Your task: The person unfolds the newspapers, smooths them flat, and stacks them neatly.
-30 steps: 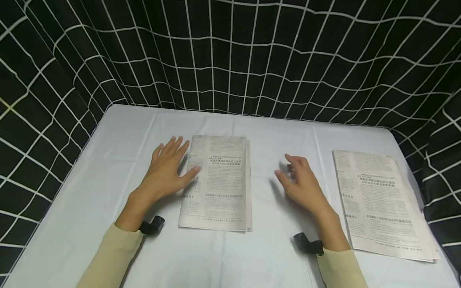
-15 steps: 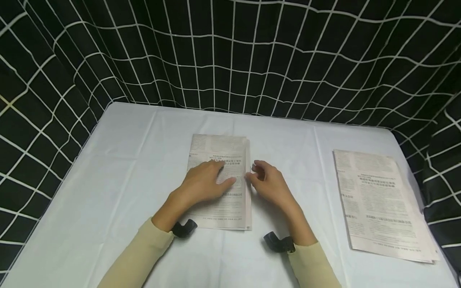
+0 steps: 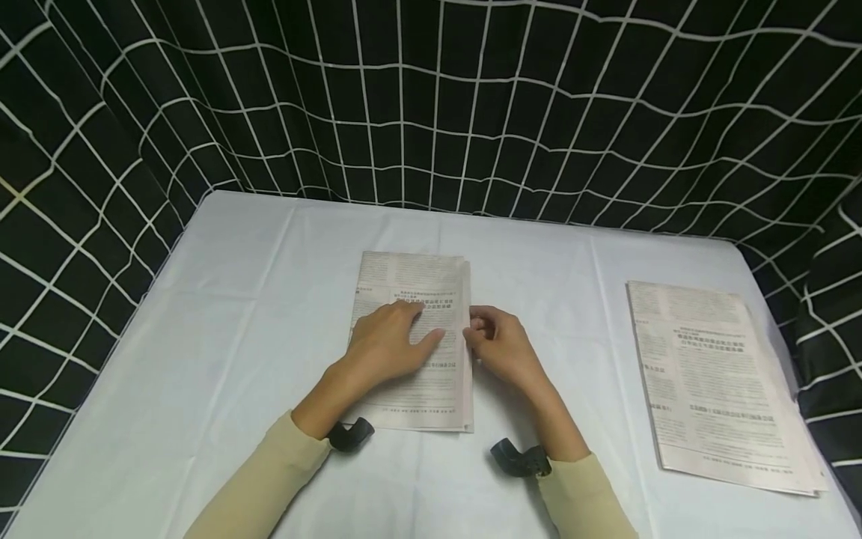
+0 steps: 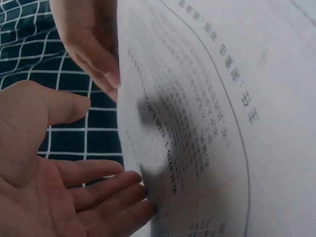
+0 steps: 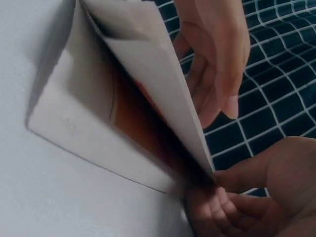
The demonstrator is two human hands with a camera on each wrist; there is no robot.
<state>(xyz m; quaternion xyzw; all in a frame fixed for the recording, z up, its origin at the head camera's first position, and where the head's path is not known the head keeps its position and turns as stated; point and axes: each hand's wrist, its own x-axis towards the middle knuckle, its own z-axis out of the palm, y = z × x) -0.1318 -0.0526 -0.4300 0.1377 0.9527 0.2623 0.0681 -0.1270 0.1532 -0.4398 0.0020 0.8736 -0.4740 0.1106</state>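
A folded newspaper (image 3: 424,400) lies in the middle of the white table in the head view. My left hand (image 3: 384,344) rests over its left half, thumb spread toward the right; the left wrist view has its fingertips at the printed page (image 4: 197,113). At the newspaper's right edge, my right hand (image 3: 501,344) pinches the paper between thumb and fingers. Seen from the right wrist, the folded layers (image 5: 153,59) stand parted, with an orange printed area (image 5: 136,118) inside. The right thumb (image 5: 244,175) lies against the upper layer's edge, and the other fingers are under it.
Another stack of folded newspaper (image 3: 720,389) lies at the right side of the table, slightly turned. White cloth (image 3: 222,299) covers the table. A black curtain with white grid lines (image 3: 431,105) hangs behind and at both sides.
My left hand has moved right, from the newspaper's left edge onto its page. The right hand has moved left to the newspaper's right edge and now pinches it.
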